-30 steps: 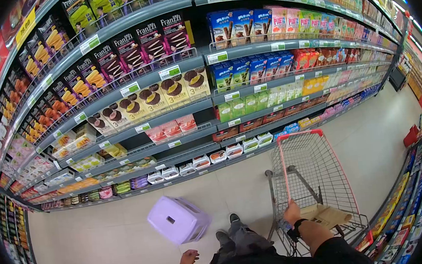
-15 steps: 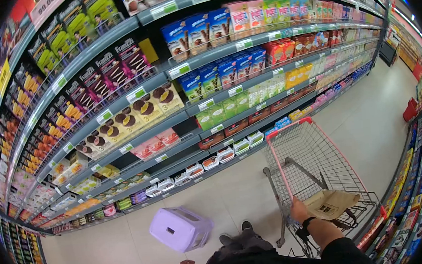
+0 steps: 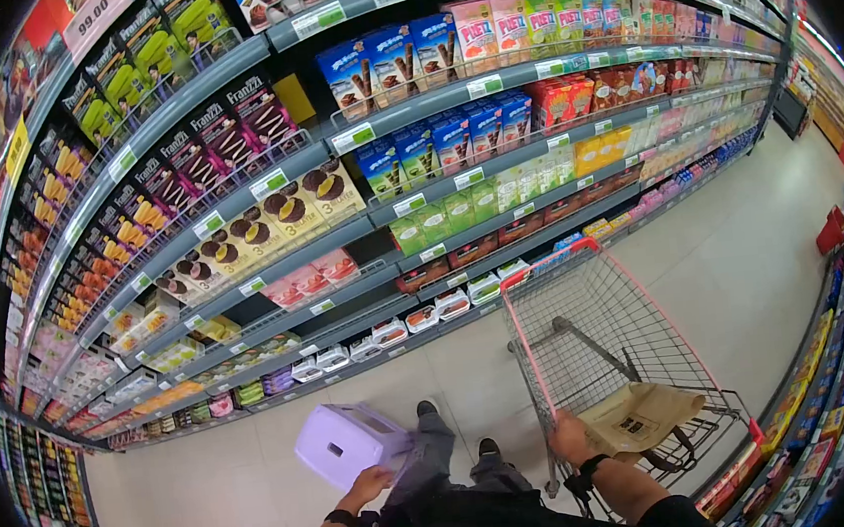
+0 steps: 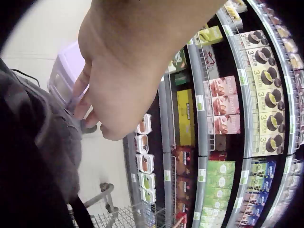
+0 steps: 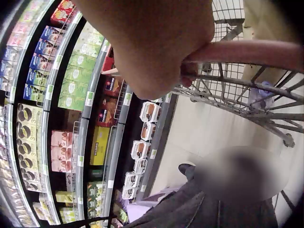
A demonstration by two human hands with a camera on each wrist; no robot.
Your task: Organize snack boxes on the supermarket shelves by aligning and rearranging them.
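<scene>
In a supermarket aisle, along the left, the shelves (image 3: 235, 194) stand stocked with boxed biscuits and sweets, price tags lining their edges. Low on the pale floor in front of them sits a lilac plastic stool (image 3: 345, 441), tilted, and the person's left hand (image 3: 369, 486) reaches it with its fingers curled at the stool's near edge; whether they truly grip it or only touch it cannot be told from the wrist view. To the right, the right hand (image 3: 567, 434) is clenched round the pink handle bar (image 5: 247, 51) of a wire shopping cart (image 3: 610, 347). In the cart's near end lies a brown paper bag (image 3: 646, 416).
</scene>
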